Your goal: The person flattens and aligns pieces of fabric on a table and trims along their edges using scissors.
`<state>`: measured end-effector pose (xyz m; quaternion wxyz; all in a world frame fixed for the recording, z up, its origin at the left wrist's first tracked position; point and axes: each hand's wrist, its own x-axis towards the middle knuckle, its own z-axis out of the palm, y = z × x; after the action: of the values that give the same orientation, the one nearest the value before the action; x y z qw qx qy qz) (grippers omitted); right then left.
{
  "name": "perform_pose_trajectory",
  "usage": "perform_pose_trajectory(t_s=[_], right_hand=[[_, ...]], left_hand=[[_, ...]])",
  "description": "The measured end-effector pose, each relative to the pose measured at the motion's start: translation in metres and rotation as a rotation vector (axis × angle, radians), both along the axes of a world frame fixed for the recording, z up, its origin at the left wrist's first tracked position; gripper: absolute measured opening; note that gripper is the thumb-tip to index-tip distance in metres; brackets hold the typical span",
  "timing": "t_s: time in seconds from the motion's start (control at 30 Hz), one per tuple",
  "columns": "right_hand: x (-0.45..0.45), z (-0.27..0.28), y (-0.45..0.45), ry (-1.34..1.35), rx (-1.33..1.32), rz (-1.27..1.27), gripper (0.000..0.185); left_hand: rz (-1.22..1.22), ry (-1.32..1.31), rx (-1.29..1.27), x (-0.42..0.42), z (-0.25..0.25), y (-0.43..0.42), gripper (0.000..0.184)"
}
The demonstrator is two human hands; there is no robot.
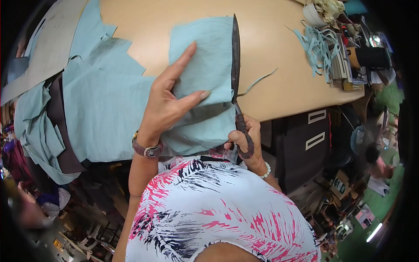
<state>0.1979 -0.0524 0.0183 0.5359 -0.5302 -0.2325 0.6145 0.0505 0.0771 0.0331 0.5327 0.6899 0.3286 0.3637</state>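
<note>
A piece of light blue cloth lies on the table in front of me. My left hand rests on it, thumb and forefinger stretched apart; its other fingers are hidden. In my right hand I hold a pair of large dark scissors, with wrapped handles. The long blade runs along the cloth's right edge, pointing away from me. A thin blue cloth strip curls away beside the blades. The cloth's near part hangs in folds towards my body.
More blue cloth with a jagged edge spreads at the left, beside a grey flat strip. On the table's right side lie a heap of cloth strips, stacked books and a white pot. Dark drawers stand below.
</note>
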Motion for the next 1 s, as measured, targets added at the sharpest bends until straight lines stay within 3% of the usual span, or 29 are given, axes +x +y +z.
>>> perform_pose_trajectory(t_s=[0.23,1.0], right_hand=[[0.0008,0.0014,0.0005,-0.03,-0.078,0.034,0.028],[0.0022,0.0009,0.0039,-0.049,-0.084,0.011,0.025]], left_hand=[[-0.002,0.0,-0.011,0.0005,-0.0001,0.0001,0.072],[0.047,-0.019,-0.08,-0.0055,0.0007,0.0044,0.074]])
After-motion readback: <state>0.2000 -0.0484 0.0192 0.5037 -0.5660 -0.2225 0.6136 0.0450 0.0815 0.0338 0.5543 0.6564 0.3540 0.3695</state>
